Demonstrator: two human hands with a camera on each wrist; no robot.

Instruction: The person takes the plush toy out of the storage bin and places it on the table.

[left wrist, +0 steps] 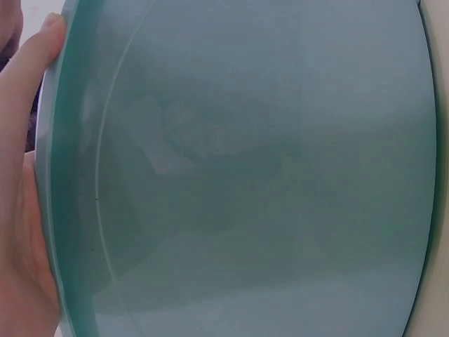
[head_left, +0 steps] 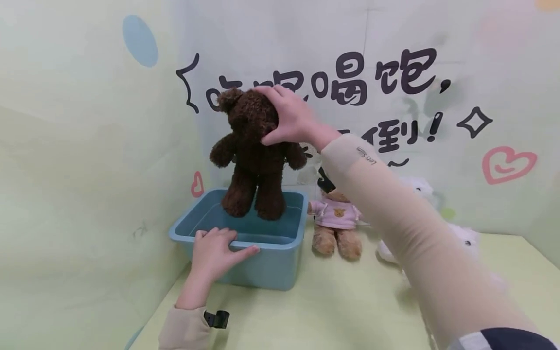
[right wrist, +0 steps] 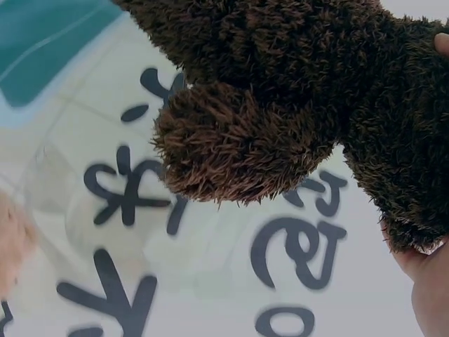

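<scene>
A dark brown teddy bear hangs upright over the blue plastic bin, its feet at about the height of the far rim. My right hand grips the bear's head from the right side. In the right wrist view the bear's furry arm fills the middle, with part of my right hand at the edge. My left hand holds the bin's near rim, fingers over the inside and thumb along the rim. The left wrist view shows the bin's outer wall beside my left hand.
Right of the bin, a light brown teddy bear in a pink top sits against the wall. White plush toys lie farther right, partly hidden behind my right arm. A wall hanging with black lettering stands behind the pale yellow table.
</scene>
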